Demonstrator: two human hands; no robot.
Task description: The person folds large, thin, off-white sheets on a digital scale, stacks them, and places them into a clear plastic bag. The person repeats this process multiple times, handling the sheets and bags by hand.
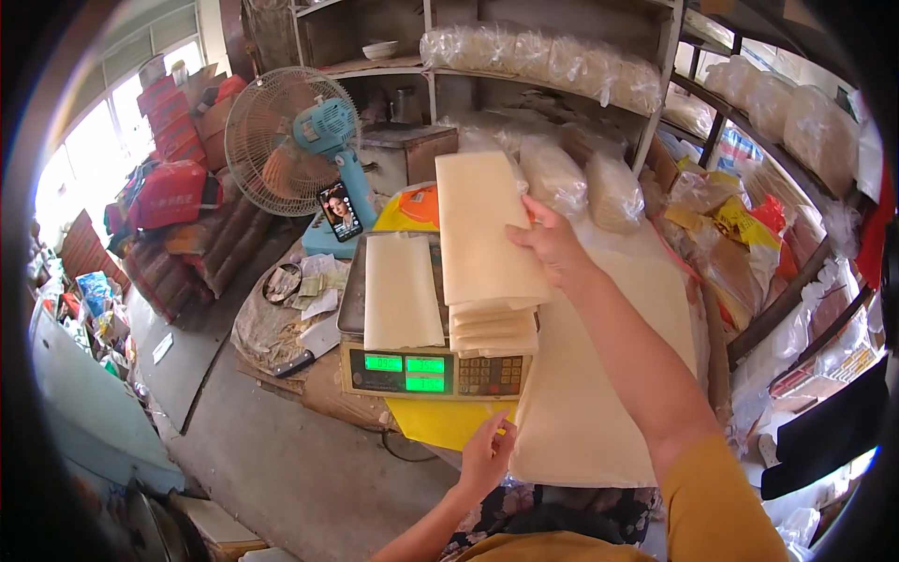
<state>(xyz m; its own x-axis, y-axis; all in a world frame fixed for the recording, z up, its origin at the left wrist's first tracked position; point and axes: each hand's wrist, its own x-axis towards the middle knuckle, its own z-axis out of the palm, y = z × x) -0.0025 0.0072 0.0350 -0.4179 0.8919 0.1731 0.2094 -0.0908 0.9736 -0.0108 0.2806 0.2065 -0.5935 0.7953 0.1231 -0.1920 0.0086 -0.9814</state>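
My right hand [552, 245] is closed on the right edge of a folded stack of cream-coloured sheets [487, 229], thumb on top. The stack hangs over the right part of a digital scale [440, 375]; its lower end shows several layered folds. Whether it touches the pan cannot be told. On the left of the pan lies another folded cream bundle [401, 290]. My left hand [484, 459] is low in front of the scale, fingers loosely bent and apart, beside the near left edge of a broad pile of cream sheets [604, 403]. No object shows in it.
Left of the scale lie a knife [298, 362] and some paper notes [321, 286]. A phone [340, 210] leans against a blue fan [323, 126] behind. Bagged goods [552, 178] stand beyond the pile, and more bags [543, 61] fill the shelf. Yellow sheeting [440, 421] hangs below the scale.
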